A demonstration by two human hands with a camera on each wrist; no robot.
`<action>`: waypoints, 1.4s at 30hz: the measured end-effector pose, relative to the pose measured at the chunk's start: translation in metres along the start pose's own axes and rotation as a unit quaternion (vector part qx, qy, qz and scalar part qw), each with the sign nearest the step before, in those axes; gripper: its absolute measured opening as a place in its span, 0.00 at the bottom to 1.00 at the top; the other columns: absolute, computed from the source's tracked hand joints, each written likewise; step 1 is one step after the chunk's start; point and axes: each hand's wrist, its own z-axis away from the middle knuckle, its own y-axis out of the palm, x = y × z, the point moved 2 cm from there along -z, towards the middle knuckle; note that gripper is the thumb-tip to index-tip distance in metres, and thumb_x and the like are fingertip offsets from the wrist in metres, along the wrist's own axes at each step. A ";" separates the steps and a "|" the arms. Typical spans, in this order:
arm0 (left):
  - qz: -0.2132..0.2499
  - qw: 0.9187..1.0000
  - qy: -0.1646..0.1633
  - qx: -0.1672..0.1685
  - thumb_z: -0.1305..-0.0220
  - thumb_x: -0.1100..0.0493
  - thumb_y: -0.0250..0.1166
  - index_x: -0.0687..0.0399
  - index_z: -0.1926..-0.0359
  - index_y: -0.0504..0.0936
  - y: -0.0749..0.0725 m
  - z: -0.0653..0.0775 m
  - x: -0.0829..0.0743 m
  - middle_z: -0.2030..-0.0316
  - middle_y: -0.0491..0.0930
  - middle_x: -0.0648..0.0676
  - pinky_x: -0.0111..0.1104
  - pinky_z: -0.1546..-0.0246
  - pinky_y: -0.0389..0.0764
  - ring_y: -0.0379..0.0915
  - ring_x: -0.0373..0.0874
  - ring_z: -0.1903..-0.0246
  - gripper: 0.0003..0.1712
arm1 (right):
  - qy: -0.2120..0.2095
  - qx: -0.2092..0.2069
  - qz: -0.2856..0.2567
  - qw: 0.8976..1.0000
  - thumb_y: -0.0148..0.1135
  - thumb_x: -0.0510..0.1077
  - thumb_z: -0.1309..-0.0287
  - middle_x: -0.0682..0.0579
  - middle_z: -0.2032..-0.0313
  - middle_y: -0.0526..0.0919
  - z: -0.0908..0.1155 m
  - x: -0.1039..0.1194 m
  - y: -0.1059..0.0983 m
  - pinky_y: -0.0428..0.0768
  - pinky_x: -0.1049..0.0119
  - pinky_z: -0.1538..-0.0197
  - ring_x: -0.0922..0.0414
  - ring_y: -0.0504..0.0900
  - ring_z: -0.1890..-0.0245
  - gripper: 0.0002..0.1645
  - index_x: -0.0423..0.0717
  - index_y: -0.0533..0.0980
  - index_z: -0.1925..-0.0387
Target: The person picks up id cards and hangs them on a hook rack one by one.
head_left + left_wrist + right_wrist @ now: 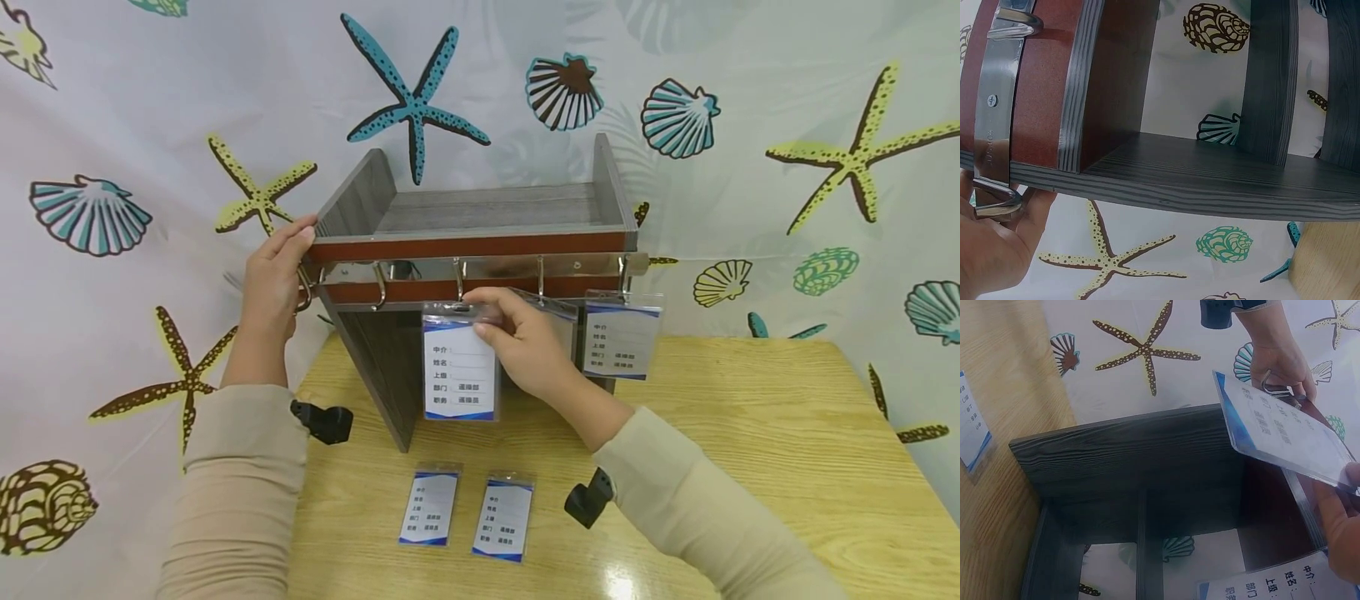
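Note:
Between thumb and fingers of my right hand (525, 337) is the top edge of a clear badge holder (461, 371) with a blue and white card. Its slot overlaps a metal hook (459, 279) of the rail in the head view. My left hand (273, 279) grips the upper left corner of a grey wooden shelf (495, 208), beside the end hook (997, 203). Another badge holder (622, 342) hangs at the right end hook. One more badge holder (564, 317) is partly hidden behind my right hand.
Two badge holders (431, 507) (503, 518) lie flat on the wooden table (750, 467) in front of the shelf. A metal rail (502, 267) with several hooks runs along the shelf's red-brown front board. Behind stands a curtain (495, 50) printed with starfish and shells.

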 end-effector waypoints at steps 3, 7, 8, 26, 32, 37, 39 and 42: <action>-0.002 1.000 0.000 -0.001 0.42 0.45 0.54 0.45 0.45 0.71 0.000 0.000 0.000 0.44 0.63 0.54 0.49 0.47 0.56 0.57 0.47 0.46 0.24 | 0.008 -0.002 -0.001 1.000 0.50 0.35 0.43 0.51 0.69 0.72 -0.002 0.000 0.002 0.67 0.68 0.73 0.57 0.68 0.73 0.16 0.48 0.71 0.52; -0.003 1.000 -0.004 -0.002 0.42 0.45 0.54 0.45 0.45 0.71 0.000 -0.001 0.000 0.44 0.63 0.54 0.50 0.47 0.56 0.57 0.47 0.46 0.24 | 0.022 -0.008 -0.011 1.000 0.51 0.36 0.43 0.51 0.66 0.73 -0.005 0.001 0.004 0.67 0.70 0.74 0.58 0.68 0.74 0.16 0.48 0.72 0.52; -0.005 1.000 -0.004 -0.002 0.42 0.45 0.54 0.44 0.45 0.71 0.000 -0.001 0.000 0.44 0.63 0.54 0.50 0.47 0.56 0.57 0.47 0.46 0.24 | 0.023 -0.009 -0.012 1.000 0.51 0.36 0.43 0.51 0.65 0.73 -0.006 0.001 0.005 0.67 0.70 0.75 0.58 0.68 0.75 0.16 0.48 0.72 0.52; 0.014 1.000 0.004 -0.002 0.42 0.47 0.54 0.47 0.45 0.71 0.001 -0.003 0.002 0.44 0.62 0.55 0.45 0.45 0.54 0.57 0.47 0.46 0.24 | 0.066 -0.025 0.065 0.995 0.53 0.37 0.44 0.51 0.75 0.68 -0.009 0.005 0.007 0.62 0.72 0.79 0.58 0.63 0.79 0.15 0.49 0.73 0.53; 0.014 1.000 -0.001 -0.001 0.42 0.46 0.54 0.46 0.45 0.71 0.000 -0.001 0.003 0.42 0.60 0.52 0.48 0.44 0.51 0.53 0.46 0.44 0.24 | 0.058 -0.025 0.070 0.996 0.53 0.39 0.43 0.53 0.71 0.73 -0.008 0.000 0.007 0.63 0.71 0.78 0.58 0.65 0.79 0.15 0.51 0.73 0.53; 0.020 1.000 -0.001 0.000 0.41 0.47 0.54 0.47 0.44 0.70 0.001 0.000 0.003 0.42 0.60 0.53 0.50 0.45 0.50 0.53 0.47 0.44 0.24 | 0.044 -0.038 0.058 0.997 0.53 0.39 0.43 0.53 0.69 0.74 -0.007 -0.007 0.010 0.64 0.70 0.78 0.58 0.66 0.77 0.15 0.52 0.73 0.53; 0.021 1.000 0.004 0.002 0.41 0.47 0.54 0.48 0.44 0.70 0.001 0.000 0.003 0.41 0.59 0.52 0.49 0.44 0.48 0.51 0.45 0.43 0.24 | 0.031 -0.048 0.055 0.997 0.53 0.38 0.44 0.53 0.69 0.75 -0.008 -0.009 0.010 0.65 0.70 0.77 0.58 0.67 0.76 0.15 0.51 0.73 0.54; 0.026 1.000 0.011 0.005 0.41 0.47 0.54 0.48 0.44 0.70 0.001 -0.001 0.002 0.41 0.59 0.52 0.47 0.43 0.46 0.50 0.43 0.42 0.24 | 0.015 -0.063 0.050 0.997 0.53 0.37 0.44 0.53 0.68 0.76 -0.010 -0.011 0.011 0.66 0.70 0.76 0.60 0.69 0.75 0.14 0.50 0.74 0.55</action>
